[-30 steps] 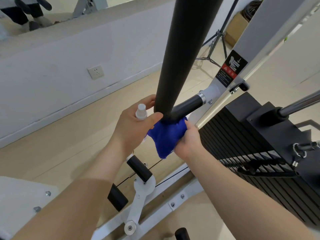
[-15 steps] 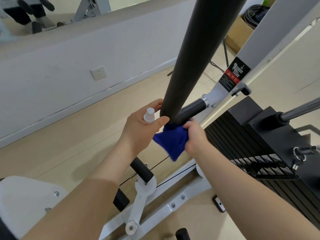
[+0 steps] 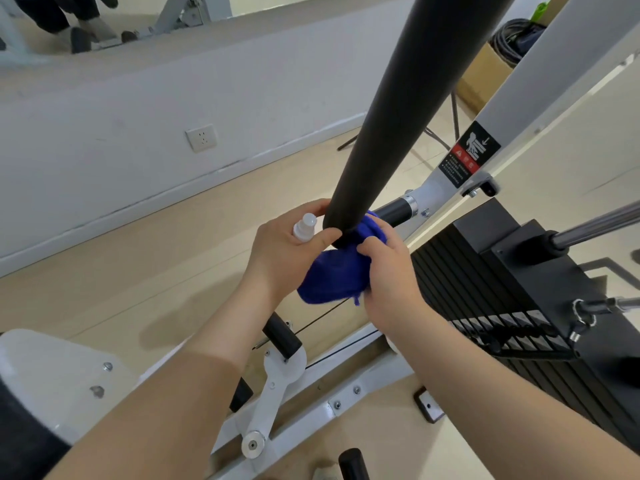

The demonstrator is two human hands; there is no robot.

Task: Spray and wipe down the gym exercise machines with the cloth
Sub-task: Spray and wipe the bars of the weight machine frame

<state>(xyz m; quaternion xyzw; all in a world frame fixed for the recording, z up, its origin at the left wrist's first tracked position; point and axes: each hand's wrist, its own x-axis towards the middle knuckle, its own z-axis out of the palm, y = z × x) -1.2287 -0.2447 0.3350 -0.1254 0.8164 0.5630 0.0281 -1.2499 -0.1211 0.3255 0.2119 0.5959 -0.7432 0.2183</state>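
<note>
A thick black padded bar (image 3: 391, 109) of the gym machine slants down from the top to the middle of the view. My left hand (image 3: 284, 251) grips a small white spray bottle (image 3: 304, 227), thumb against the bar's lower end. My right hand (image 3: 388, 271) grips a bunched blue cloth (image 3: 332, 278) and presses it against the bar's end, where a short black handle (image 3: 394, 211) joins the white frame. The cloth hangs between both hands.
A black weight stack (image 3: 491, 271) with a selector pin stands at the right, a chrome rod (image 3: 599, 225) above it. The white frame (image 3: 346, 403) with pulley arm runs along the wooden floor below. A wall with socket (image 3: 201, 138) is on the left; a cardboard box (image 3: 485, 74) lies far right.
My right hand has worked the cloth higher round the bar's end, and the cloth is bunched more tightly. My left hand with the bottle stays at the bar. The view has come closer.
</note>
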